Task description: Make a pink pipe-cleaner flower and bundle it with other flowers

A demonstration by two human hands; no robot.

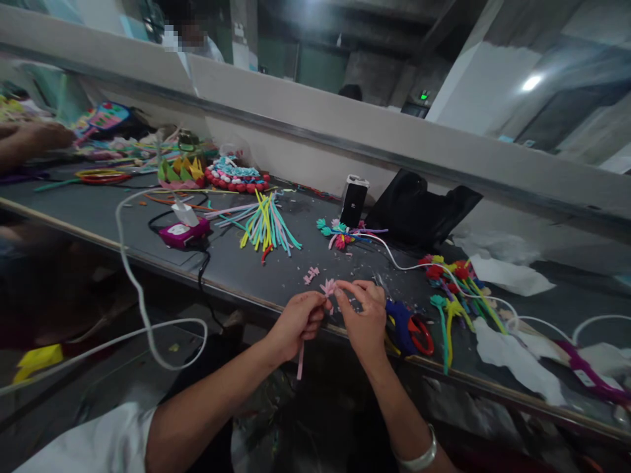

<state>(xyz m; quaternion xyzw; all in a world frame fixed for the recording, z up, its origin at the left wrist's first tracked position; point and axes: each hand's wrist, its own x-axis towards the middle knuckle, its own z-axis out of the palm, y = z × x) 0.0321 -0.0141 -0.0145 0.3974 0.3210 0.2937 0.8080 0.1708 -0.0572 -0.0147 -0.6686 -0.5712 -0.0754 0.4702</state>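
Observation:
Above the table's front edge, my left hand [302, 320] pinches a pink pipe-cleaner flower [327, 287] between thumb and fingers. Its pink stem [300, 362] hangs down below the fist. From the right, my right hand [365, 322] brings thumb and forefinger together at the flower's petals. Just beyond the flower, loose pink pieces [311, 274] lie on the dark tabletop. Beside my right wrist rests a blue tool with a red loop handle [407, 328], its far end partly hidden by the hand.
A bundle of yellow, teal and lilac pipe cleaners [269, 223] lies ahead. Finished flowers [340, 231] sit before a black box [354, 200]; more flowers [446, 272] lie right. White cables cross the table near a purple power strip [183, 233]. A co-worker's hand [42, 138] is far left.

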